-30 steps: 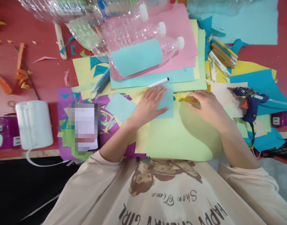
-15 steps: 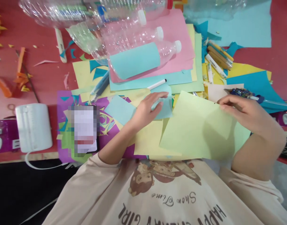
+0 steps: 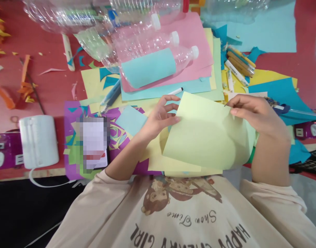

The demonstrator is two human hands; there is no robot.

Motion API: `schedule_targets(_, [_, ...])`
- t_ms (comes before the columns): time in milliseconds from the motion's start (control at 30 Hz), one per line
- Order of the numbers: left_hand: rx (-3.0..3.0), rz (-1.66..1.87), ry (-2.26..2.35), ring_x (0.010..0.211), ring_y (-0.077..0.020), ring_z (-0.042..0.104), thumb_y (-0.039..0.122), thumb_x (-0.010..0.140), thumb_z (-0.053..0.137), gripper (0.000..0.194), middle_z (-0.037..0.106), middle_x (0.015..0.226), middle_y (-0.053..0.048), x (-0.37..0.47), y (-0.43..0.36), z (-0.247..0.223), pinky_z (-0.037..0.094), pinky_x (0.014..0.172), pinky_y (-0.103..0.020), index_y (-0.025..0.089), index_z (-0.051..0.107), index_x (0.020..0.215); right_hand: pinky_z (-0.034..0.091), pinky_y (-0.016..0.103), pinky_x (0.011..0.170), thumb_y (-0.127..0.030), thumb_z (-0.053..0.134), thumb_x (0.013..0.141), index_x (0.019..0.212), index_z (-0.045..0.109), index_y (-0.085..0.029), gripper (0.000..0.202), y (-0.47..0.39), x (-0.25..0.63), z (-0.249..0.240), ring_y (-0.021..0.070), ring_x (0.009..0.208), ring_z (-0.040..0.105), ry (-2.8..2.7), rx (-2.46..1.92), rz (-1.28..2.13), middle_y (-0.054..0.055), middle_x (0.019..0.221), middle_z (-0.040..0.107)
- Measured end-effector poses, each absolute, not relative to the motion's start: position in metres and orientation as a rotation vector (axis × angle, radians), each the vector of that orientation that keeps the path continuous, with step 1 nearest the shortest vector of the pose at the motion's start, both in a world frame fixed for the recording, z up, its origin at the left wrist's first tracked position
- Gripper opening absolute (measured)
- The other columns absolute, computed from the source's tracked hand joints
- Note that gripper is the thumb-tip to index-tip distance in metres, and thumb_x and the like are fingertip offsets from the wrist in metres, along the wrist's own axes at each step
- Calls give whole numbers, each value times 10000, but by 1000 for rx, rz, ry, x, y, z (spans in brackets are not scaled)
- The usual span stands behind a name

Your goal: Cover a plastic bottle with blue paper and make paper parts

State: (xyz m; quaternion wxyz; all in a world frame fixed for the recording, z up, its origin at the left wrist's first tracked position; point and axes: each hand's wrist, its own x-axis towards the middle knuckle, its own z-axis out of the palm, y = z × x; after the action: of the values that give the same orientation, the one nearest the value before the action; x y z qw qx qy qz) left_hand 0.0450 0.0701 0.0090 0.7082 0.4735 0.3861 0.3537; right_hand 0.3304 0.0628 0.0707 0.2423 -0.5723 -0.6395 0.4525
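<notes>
A sheet of pale green paper [image 3: 201, 134] is raised over the layered papers in front of my chest. My right hand [image 3: 253, 112] pinches its top edge near the right corner, with a small dark mark beside the fingertips. At the sheet's left edge is my left hand [image 3: 164, 115], fingers apart and curved, the thumb tip near the paper; whether it touches is hard to tell. Behind the hands a white marker [image 3: 175, 91] with a black cap lies partly hidden. A light blue piece of paper [image 3: 132, 120] lies left of my left hand.
Clear plastic bottles [image 3: 158, 65] lie at the top centre, one wrapped in blue paper. A phone [image 3: 94, 141] and a white case [image 3: 39, 141] are on the left. Several pens [image 3: 240, 63] and a blue-handled tool [image 3: 279, 108] lie at right among paper scraps.
The pale green sheet has moved left with my right hand and now curves at its lower right. My left hand has turned, its fingers now at the sheet's left edge.
</notes>
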Motion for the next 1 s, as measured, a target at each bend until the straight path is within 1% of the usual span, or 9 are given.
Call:
schedule_targets(100, [1035,833,902,620,-86,605,351,716,733,443,630,989,26,46,70,5,487,583,-221,301,464,1065,369,269,557,-349,649,809,789,642,-221,130,69,321,62,135,648,494,-1652,-1391,1373,2,730,570])
schedule_targets(167, [1027,861,902,664,-82,609,335,733,726,366,625,986,24,48,69,3,481,612,-209,278,493,1010,427,276,642,-332,649,823,803,647,-219,115,72,313,58,152,754,558,-1606,-1253,1426,14,850,624])
schedule_targets(300, [1095,777,829,918,-149,642,378,815,672,210,676,999,-22,56,64,3,487,845,-259,211,631,935,474,304,808,-268,618,843,808,637,-206,74,75,289,56,182,991,607,-1571,-1118,1450,36,1098,648])
schedule_targets(367, [1092,677,773,1040,-202,630,474,881,568,314,702,1039,-47,58,60,3,456,956,-317,198,682,979,465,329,878,-251,606,843,802,621,-208,61,75,278,56,196,1086,593,-1601,-1157,1398,35,1175,637])
schedule_targets(467, [985,582,690,1102,-259,620,643,887,429,545,714,1071,-68,58,55,-2,441,1001,-380,196,702,1039,424,358,966,-255,616,837,811,598,-213,52,76,269,53,206,1196,545,-1666,-1211,1328,26,1251,612])
schedule_targets(567, [869,530,650,1052,-283,648,741,817,438,660,722,1037,-94,55,53,-9,489,934,-385,182,691,1058,441,348,919,-315,616,843,832,602,-205,111,77,263,50,197,1065,598,-1743,-1238,1360,36,1088,662])
schedule_targets(667, [788,516,648,1000,-301,669,754,732,551,693,720,1006,-115,53,54,-9,532,826,-370,160,660,1071,455,310,807,-322,599,849,824,607,-189,136,78,258,49,165,858,606,-1851,-1284,1348,22,881,656])
schedule_targets(833, [762,583,758,938,-265,680,548,691,738,670,679,1107,-102,57,57,0,538,753,-335,187,514,1210,427,303,787,-227,578,835,787,586,-184,65,78,246,50,157,824,563,-1975,-1325,1169,23,857,627])
schedule_targets(1000, [799,608,792,968,-248,649,546,663,749,668,648,1118,-93,60,56,3,521,776,-321,194,492,1169,405,270,714,-223,576,846,789,586,-181,72,77,239,52,134,748,562,-1989,-1310,1232,3,792,632])
